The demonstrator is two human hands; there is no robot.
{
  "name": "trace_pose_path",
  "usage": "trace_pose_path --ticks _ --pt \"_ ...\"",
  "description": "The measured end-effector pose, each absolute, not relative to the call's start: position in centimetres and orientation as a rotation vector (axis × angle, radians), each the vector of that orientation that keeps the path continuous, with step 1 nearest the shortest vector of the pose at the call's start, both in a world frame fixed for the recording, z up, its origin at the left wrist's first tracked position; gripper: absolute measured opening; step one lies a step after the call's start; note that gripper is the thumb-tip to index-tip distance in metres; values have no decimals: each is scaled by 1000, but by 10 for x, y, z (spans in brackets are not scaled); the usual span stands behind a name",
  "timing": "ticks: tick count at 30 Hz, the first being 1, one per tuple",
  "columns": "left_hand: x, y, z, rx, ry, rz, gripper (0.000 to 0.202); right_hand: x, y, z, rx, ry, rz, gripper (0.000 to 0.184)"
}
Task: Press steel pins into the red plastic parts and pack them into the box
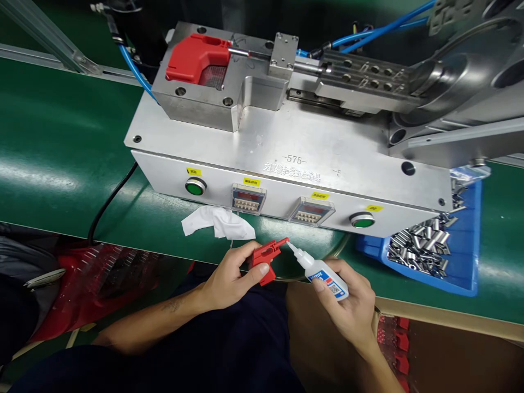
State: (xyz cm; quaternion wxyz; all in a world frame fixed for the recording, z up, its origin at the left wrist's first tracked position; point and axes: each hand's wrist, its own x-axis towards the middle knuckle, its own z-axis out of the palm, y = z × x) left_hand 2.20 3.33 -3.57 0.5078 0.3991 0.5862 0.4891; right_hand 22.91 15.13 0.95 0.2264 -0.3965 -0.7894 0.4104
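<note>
My left hand (229, 275) grips a small red plastic part (267, 261) just in front of the table edge. My right hand (347, 300) holds a white glue bottle (323, 273) with a blue label. The bottle's pointed nozzle touches the upper tip of the red part. Behind the hands stands a metal fixture box (286, 158) marked 575, with two green buttons and two small timers on its front. A second red plastic part (196, 57) sits in the fixture's nest at the back left.
A crumpled white cloth (216, 222) lies on the green table below the box. A blue tray (462, 256) with several small metal pins stands at the right. A red bin (94, 278) is at lower left, and a cardboard box (450, 349) with red parts at lower right.
</note>
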Motion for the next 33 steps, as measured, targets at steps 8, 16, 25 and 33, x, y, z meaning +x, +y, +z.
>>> trace_pose_path --ticks 8,16,25,33 --pt "23 33 -36 974 1437 1191 36 229 152 8 -1068 -2183 1162 19" --pt "23 32 -38 955 1463 1188 35 230 153 6 -1022 -2124 1212 10" --pt "16 25 -52 937 1529 1200 35 236 156 -6 -1073 -1963 1521 15" --pt "-4 15 -84 1087 1497 1028 35 242 155 -22 -1081 -2280 1130 28"
